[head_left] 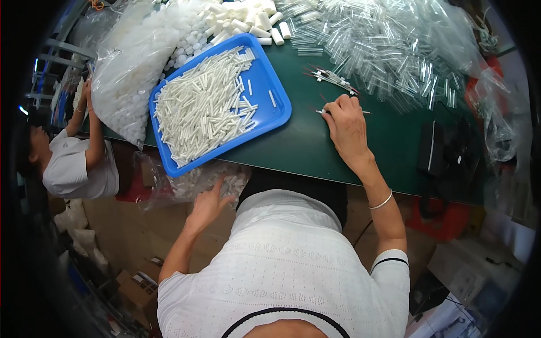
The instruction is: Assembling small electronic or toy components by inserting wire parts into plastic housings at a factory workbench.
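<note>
My right hand [346, 125] rests over the green tabletop with thumb and fingers pinched on a thin white piece with a wire-like end [366, 112]. Just beyond it lies a small bunch of similar thin white pieces with dark reddish wire ends [332, 79]. Below the table's near edge, my left hand [207, 207] has its index finger and thumb stretched apart. It is beside a clear plastic bag [191, 188] of small whitish pieces, and I see nothing held in it. A blue tray [282, 107] left of my right hand carries many short white sticks [203, 101].
Clear tubes [372, 50] lie heaped at the back right. White cylinders [248, 22] sit behind the tray, beside a large bag of white caps [132, 73]. A black box-like device [433, 149] stands at the right. Another person [79, 158] works at the far left.
</note>
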`<act>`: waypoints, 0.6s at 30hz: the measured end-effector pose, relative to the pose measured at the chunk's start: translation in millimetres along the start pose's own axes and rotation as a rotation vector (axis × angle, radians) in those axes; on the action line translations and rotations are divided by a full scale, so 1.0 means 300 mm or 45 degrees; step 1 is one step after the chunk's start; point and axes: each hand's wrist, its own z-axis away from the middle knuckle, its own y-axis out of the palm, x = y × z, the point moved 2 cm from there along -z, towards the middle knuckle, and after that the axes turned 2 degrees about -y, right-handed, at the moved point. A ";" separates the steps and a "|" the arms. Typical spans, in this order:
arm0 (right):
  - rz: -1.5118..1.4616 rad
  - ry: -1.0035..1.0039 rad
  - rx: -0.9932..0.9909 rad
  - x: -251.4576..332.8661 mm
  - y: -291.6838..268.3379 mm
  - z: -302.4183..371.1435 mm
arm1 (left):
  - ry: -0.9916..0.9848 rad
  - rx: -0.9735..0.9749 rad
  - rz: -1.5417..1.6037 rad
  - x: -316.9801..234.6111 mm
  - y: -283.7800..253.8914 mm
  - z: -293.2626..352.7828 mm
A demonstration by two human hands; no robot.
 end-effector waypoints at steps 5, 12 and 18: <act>-0.046 -0.078 0.112 0.043 -0.005 0.009 | 0.103 0.397 0.368 -0.170 -0.188 -0.049; -0.854 0.491 -0.093 0.051 -0.094 0.040 | 0.730 -0.485 0.081 -0.317 -0.308 -0.543; -1.148 0.656 0.006 0.002 -0.104 0.151 | 0.406 -0.960 -0.265 -0.134 -0.495 -0.885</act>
